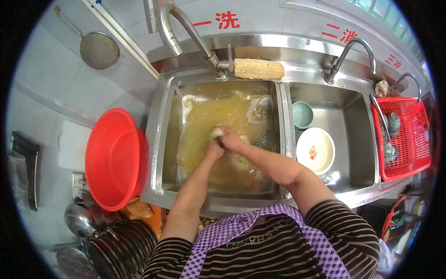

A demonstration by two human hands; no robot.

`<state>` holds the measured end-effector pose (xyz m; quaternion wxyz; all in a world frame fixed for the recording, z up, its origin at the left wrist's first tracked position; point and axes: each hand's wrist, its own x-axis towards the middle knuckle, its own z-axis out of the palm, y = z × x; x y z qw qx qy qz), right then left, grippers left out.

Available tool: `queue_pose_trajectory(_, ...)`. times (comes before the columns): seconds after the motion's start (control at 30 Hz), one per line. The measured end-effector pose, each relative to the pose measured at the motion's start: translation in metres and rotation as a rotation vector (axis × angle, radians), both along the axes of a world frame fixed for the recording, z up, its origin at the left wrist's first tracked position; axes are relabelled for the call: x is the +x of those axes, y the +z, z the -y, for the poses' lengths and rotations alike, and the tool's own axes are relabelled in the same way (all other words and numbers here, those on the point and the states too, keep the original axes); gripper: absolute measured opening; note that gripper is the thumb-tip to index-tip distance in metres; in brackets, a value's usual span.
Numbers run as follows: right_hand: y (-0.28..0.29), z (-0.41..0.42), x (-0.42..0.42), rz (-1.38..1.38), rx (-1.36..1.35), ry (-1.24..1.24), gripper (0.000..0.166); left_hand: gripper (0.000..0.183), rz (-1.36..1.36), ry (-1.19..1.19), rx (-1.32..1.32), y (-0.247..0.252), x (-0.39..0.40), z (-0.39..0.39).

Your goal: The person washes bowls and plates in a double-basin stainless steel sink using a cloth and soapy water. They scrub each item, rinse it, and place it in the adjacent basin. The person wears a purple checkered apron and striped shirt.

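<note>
In the left sink basin [170, 139], full of cloudy yellowish water, my two hands meet near the middle. My left hand [214, 150] and my right hand [232, 140] are closed together around a pale, wadded scrubber or cloth [216, 133], most of it covered by my fingers. Just right of my hands, the curved rim of a submerged dish or pan [260, 139] shows faintly. Whitish foam [257, 108] floats toward the basin's back right corner. The murky water hides whatever else lies below.
A steel faucet [170, 38] arches over the back left; a dried loofah [259, 69] lies on the ledge. The right basin [355, 139] holds green bowls [302, 114] and a white basin [315, 151]. A red basket [411, 171] with cups stands right, a red tub [109, 160] left.
</note>
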<state>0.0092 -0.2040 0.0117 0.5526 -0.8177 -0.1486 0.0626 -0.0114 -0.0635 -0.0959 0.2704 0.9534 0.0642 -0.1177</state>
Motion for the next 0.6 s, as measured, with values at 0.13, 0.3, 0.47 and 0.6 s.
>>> queue_pose_trajectory(0.13,-0.038,-0.003,0.002,0.41,-0.059,0.073,0.04,0.027,-0.054,0.459,-1.339,0.06,-0.002,0.016)
queue_pose_trajectory(0.3,0.006,0.042,0.046,-1.083,0.679,0.245,0.049,0.027,-0.152,0.107,-1.331,0.128,-0.014,0.031)
queue_pose_trajectory(0.47,0.023,0.016,0.013,-1.214,1.048,-0.097,0.055,0.023,0.152,0.482,-1.469,0.121,-0.008,0.048)
queue_pose_trajectory(0.6,-0.039,-0.019,-0.003,-1.102,0.746,-0.097,0.055,0.018,0.113,0.354,-0.525,0.054,0.001,0.037)
